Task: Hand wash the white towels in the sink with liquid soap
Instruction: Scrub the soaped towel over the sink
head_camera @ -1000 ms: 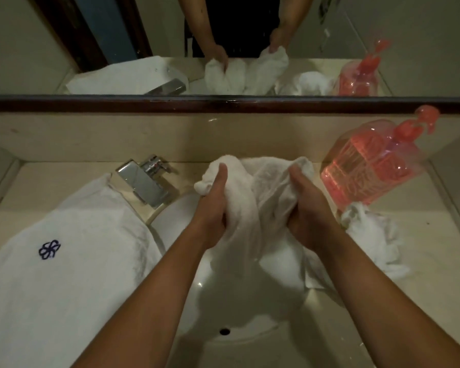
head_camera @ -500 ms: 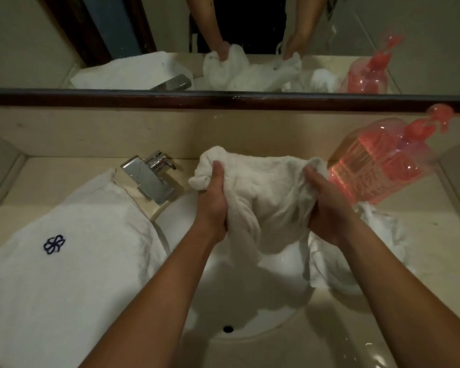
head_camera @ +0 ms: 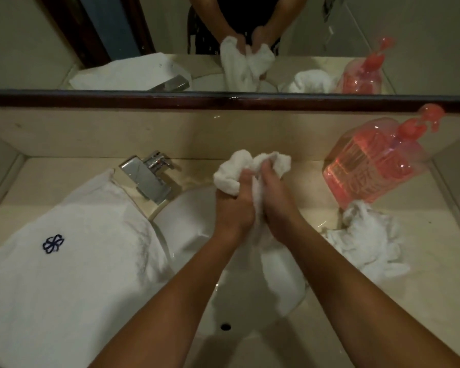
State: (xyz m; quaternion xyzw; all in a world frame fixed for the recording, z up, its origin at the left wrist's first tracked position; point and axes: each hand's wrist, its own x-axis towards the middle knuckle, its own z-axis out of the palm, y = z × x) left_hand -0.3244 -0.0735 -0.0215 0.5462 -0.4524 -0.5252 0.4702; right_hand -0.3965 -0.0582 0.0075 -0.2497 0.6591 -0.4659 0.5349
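Over the white oval sink basin (head_camera: 191, 213), near its twelve o'clock rim: a small white terry towel (head_camera: 250, 166), bunched between both hands. The left hand (head_camera: 234, 208) has its grip closed round one wad of cloth. The right hand (head_camera: 276, 203) has its grip closed round the wad beside it, fists almost touching. The towel's loose tail hangs from the fists into the bowl, toward five o'clock.

It is likely held above the basin so drips fall there and not on the table. With the fists this close, it reads as cloth rubbed on cloth, the scrubbing step. No foam discernible; the light is dim.

- Chrome block faucet (head_camera: 149, 176) at ten o'clock, spout toward the bowl, no stream visible.
- Pink translucent pump bottle of liquid soap (head_camera: 375, 166) at two o'clock, by the back wall, probably kept within the right hand's reach.
- Crumpled white towel (head_camera: 367, 240) at three o'clock on the beige stone table (head_camera: 409, 301), just in front of the bottle. Set aside; washed or waiting, cannot tell.
- Large folded white towel with a dark blue flower emblem (head_camera: 64, 261) at eight to nine o'clock, its edge reaching the basin rim. Looks dry.
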